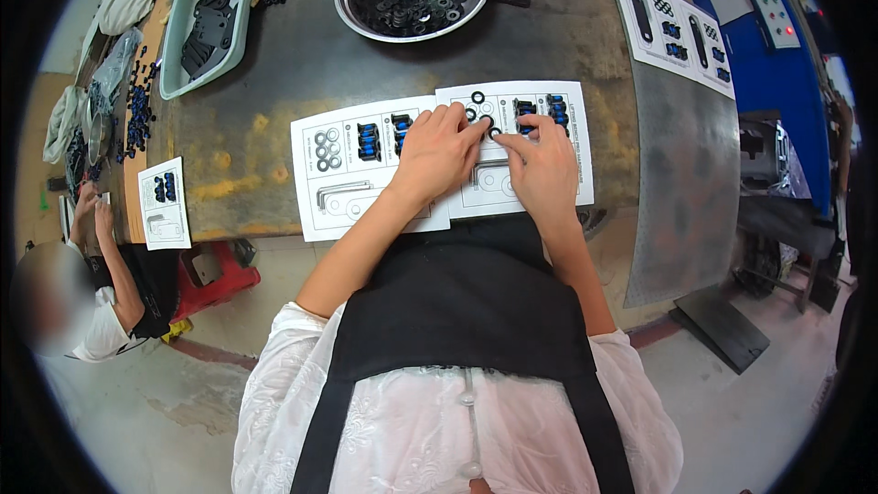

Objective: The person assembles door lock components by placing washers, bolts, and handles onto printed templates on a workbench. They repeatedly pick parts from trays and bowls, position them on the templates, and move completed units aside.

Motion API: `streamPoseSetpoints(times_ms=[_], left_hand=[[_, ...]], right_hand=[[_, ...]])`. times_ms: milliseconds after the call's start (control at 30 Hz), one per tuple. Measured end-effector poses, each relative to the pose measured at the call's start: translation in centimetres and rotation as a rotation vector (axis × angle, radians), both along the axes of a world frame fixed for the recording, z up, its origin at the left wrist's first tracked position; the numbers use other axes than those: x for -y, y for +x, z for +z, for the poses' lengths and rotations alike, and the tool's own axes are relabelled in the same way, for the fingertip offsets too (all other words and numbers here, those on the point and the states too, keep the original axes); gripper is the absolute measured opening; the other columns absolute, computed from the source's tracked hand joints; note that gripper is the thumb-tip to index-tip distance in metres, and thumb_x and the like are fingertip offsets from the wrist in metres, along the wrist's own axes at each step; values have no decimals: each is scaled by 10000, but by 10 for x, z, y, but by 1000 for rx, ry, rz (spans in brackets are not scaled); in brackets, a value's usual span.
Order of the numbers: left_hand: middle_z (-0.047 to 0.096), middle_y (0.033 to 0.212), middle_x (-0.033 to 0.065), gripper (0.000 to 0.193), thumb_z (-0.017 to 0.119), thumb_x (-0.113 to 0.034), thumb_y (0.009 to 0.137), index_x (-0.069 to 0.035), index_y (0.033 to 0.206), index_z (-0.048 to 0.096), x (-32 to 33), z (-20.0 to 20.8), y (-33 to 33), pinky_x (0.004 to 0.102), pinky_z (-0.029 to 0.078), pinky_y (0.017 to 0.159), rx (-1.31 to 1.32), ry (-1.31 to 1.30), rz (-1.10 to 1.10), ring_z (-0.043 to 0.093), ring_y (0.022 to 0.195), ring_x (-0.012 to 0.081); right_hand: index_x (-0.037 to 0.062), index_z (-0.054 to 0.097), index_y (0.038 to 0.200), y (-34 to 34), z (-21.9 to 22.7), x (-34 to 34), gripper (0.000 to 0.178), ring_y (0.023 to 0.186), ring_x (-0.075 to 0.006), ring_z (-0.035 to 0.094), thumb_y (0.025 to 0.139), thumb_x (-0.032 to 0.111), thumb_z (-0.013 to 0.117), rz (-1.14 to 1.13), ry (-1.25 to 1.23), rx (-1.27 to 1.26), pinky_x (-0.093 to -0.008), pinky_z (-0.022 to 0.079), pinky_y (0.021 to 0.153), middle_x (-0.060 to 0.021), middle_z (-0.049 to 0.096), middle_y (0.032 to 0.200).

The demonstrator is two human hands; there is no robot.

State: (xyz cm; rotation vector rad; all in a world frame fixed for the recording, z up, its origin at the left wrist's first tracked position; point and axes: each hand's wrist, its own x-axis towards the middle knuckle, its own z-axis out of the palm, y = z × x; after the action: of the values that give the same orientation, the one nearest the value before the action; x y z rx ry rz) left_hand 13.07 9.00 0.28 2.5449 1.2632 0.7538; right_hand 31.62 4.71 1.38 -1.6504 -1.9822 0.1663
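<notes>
Two printed white sheets lie side by side on the metal table in front of me, a left sheet (306, 142) and a right sheet (576, 183). My left hand (437, 154) rests across both, its fingers bent and close together, their tips on a black washer (487, 121) on the right sheet. From the right comes my right hand (547, 174), its thumb at another black washer (495, 133) and its index finger apart from the thumb. More black washers (477, 98) lie beside the fingertips. Blue-banded black bolts (369, 142) and silver washers (327, 149) appear on the left sheet.
A metal bowl of washers (412, 34) stands at the far middle. Far left is a pale green bin (174, 73) of black plates, near loose bolts (139, 119). Another person's hands (91, 204) work at the left edge. A further sheet (631, 18) lies far right.
</notes>
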Motion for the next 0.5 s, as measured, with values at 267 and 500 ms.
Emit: streamPoseSetpoints(times_ms=[267, 500], left_hand=[[571, 842, 51, 239, 695, -108, 840, -127, 1066, 770, -12, 1, -4, 360, 487, 693, 113, 7, 92, 596, 775, 237], [556, 826, 57, 188, 692, -109, 834, -127, 1006, 765, -5, -3, -10, 364, 472, 674, 87, -5, 115, 586, 783, 237]], right_hand=[[156, 785, 956, -2, 3, 6, 199, 944, -254, 600, 786, 69, 728, -4, -27, -53, -384, 499, 817, -54, 618, 1123], [145, 781, 952, -6, 5, -13, 172, 927, -254, 599, 805, 81, 721, 1, 32, -102, -389, 498, 820, -66, 619, 1115]])
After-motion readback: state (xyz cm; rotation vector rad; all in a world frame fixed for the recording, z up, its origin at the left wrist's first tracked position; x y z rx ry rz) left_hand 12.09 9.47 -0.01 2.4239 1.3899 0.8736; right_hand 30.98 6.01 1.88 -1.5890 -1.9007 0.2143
